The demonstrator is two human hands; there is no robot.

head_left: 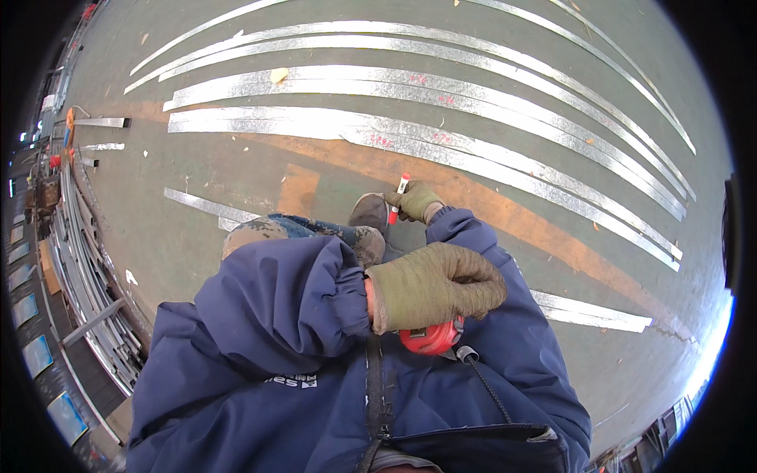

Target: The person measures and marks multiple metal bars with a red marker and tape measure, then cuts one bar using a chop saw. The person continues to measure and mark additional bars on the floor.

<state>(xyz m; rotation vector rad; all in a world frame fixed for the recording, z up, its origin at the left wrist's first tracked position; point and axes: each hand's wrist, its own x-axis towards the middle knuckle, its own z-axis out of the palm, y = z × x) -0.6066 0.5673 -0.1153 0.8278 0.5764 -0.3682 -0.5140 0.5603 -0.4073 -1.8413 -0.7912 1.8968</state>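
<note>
My left hand (438, 288), in an olive work glove, is closed in front of my chest. Under its fingers shows a red tape measure (432, 339), its case partly hidden by the glove. Farther out, my right hand (420, 200), gloved the same way, grips a red and white marker (403, 186) that stands nearly upright past the fingers. Beyond it, long shiny metal strips (378, 140) lie side by side on the floor, some bearing small red handwritten marks. The tip of a dark shoe (369, 211) shows beside the marker.
More metal strips (441, 35) lie farther off, with shorter ones (206, 204) at left and another (591, 310) at right. An orange-brown band (473, 189) crosses the green floor. Long metal bars (91, 292) are piled along the left edge. A yellow leaf (279, 75) rests on one strip.
</note>
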